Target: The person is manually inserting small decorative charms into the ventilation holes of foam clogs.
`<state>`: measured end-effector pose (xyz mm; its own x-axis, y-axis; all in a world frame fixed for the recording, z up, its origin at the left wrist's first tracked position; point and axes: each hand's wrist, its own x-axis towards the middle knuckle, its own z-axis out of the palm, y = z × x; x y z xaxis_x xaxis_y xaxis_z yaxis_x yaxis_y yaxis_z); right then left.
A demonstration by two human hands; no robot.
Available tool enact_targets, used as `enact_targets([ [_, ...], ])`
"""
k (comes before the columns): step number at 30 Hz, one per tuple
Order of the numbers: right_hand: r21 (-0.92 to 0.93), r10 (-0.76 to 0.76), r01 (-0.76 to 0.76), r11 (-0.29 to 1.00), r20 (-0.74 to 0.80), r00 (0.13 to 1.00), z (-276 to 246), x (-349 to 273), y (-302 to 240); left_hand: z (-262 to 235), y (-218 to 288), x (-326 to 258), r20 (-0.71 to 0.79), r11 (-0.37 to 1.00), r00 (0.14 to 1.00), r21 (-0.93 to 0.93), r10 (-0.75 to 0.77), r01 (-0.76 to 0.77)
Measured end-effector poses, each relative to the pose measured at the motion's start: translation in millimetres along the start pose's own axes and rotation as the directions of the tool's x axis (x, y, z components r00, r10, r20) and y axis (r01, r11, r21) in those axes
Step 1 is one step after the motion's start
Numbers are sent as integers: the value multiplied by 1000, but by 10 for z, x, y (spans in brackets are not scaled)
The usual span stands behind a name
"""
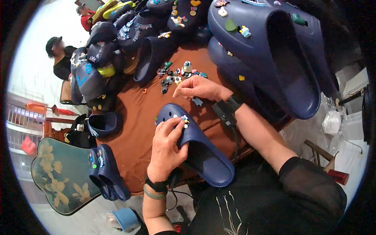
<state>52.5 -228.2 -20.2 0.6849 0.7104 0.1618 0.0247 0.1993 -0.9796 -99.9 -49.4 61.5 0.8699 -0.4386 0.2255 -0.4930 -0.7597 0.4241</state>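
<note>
A navy clog (213, 164) lies at the near edge of the cloth-covered table, its toe pointing away from me. My left hand (164, 143) grips the clog's front part, thumb at the opening and fingertips on the top beside a small blue, white and yellow charm (185, 119). Dark holes show in the toe. My right hand (205, 88) is above the table just past the toe, fingers bent together; anything between them is hidden. Under and beyond it lies a pile of small shoe charms (170, 78). A grey-blue charm (197, 101) sits below the right wrist.
Large navy clogs (250, 51) are stacked at the right. More decorated clogs (94, 82) are heaped at the far left. A small pair (107, 172) stands at the table's left edge, near a flowered chair back (64, 176). A blue bin (126, 218) is below. Two people are beyond.
</note>
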Motion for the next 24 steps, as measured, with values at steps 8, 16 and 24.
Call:
enact_targets([
  [8, -63, -73, 74, 995, 20, 997, -54, 33, -5, 15, 15, 39, -51, 989, 997, 140, 56, -48],
  [16, -3, -87, 99, 995, -510, 856, -228, 155, 273, -181, -211, 171, 146, 991, 989, -133, 4, 15],
  [24, -145, -155, 85, 986, -590, 792, -173, 198, 327, -99, -547, 1320, 466, 981, 863, -88, 194, -173],
])
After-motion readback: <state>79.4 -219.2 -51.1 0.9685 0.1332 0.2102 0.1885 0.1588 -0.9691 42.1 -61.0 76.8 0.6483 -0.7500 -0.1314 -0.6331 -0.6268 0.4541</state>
